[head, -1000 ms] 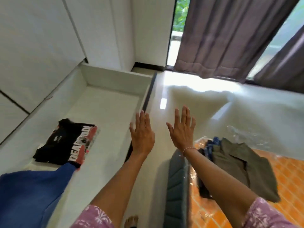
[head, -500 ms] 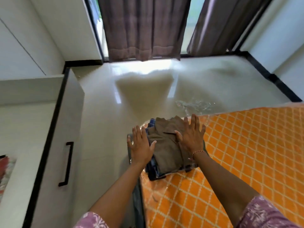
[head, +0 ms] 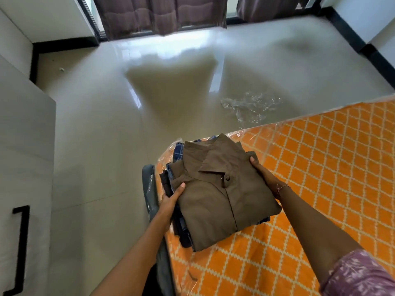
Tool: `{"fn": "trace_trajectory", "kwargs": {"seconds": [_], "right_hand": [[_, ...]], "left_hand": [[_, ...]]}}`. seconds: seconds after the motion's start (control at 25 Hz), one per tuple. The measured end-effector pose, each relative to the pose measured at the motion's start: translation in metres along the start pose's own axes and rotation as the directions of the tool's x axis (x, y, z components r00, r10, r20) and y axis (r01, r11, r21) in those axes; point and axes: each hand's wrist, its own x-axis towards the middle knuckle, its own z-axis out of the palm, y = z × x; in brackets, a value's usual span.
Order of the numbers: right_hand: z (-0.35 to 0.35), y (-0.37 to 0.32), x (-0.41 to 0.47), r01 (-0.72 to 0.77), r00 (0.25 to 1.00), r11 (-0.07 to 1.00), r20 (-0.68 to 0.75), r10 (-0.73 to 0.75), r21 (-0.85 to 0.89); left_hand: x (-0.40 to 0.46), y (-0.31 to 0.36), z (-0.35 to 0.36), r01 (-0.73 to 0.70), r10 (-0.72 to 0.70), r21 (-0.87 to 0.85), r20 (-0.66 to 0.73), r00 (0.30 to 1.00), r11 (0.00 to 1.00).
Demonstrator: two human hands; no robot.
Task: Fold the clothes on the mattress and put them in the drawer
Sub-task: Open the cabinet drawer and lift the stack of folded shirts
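Brown and folded, the shirt [head: 222, 195] is topping a stack [head: 181, 223] of folded clothes that both hands are gripping: the left hand [head: 170, 199] is pinching the stack's left edge with its thumb on top, and the right hand [head: 266, 178] is clasping the right edge. The stack is sitting at the corner of the orange mattress [head: 320, 167], so folding looks done here and the carry to the drawer [head: 21, 189], standing open well to the left, is still waiting. Bare floor [head: 106, 135] is lying between them; crumpled clear plastic [head: 250, 105] is lying on it beyond the mattress, off the likely path.
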Motion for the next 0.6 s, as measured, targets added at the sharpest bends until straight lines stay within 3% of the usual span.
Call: {"fn": "trace_trajectory", "kwargs": {"seconds": [0.24, 0.44, 0.6], "right_hand": [[0.018, 0.020, 0.030, 0.034, 0.995, 0.982, 0.084, -0.050, 0.186], [0.030, 0.017, 0.038, -0.029, 0.997, 0.997, 0.071, 0.024, 0.077], [0.046, 0.024, 0.030, 0.015, 0.999, 0.989, 0.039, -0.021, 0.144]], "left_hand": [[0.017, -0.003, -0.001, -0.043, 0.045, -0.038, 0.057, 0.997, 0.998], [0.025, -0.002, 0.004, -0.012, 0.025, -0.147, 0.086, 0.996, 0.989], [0.018, 0.015, -0.004, -0.030, 0.043, -0.191, 0.067, 0.997, 0.981]]}}
